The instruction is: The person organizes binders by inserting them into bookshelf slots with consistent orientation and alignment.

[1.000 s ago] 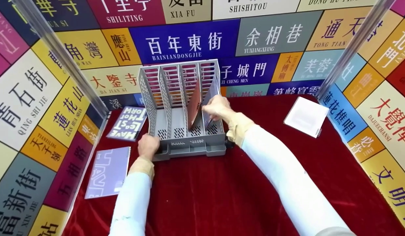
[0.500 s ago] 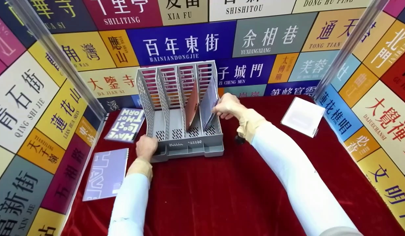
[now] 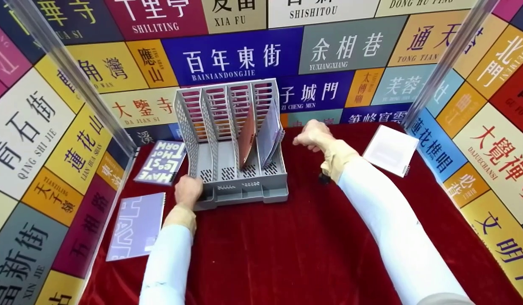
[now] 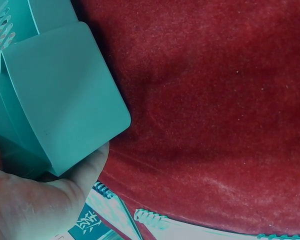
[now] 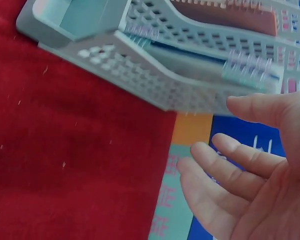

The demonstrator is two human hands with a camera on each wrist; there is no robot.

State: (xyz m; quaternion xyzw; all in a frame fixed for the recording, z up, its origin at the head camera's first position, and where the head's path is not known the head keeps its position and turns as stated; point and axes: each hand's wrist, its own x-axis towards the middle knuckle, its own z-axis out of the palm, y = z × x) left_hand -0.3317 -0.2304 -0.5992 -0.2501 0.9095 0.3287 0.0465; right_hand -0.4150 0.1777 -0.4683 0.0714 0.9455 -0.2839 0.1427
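A grey file organizer (image 3: pixel 248 190) with several upright slots stands on the red cloth. My left hand (image 3: pixel 188 190) grips its front left corner; the left wrist view shows the thumb and fingers around the corner of its front part (image 4: pixel 70 95). A reddish-brown notebook (image 3: pixel 247 137) leans in the slot second from the right. In the rightmost slot stand lavender spiral notebooks (image 3: pixel 267 135), their coils visible in the right wrist view. My right hand (image 3: pixel 316 135) is just right of the organizer, holding nothing, its fingers loosely bent and apart in the right wrist view.
Left of the organizer lie a lettered purple notebook (image 3: pixel 161 163) and, nearer me, a larger lavender one (image 3: pixel 136 226). A white spiral notebook (image 3: pixel 390 150) lies at the right. Sign-printed walls (image 3: pixel 244 55) enclose the back and sides of the red cloth (image 3: pixel 286 254).
My right hand has let go of the lavender notebooks in the rightmost slot and moved out to the right. My left hand keeps its grip on the organizer's corner.
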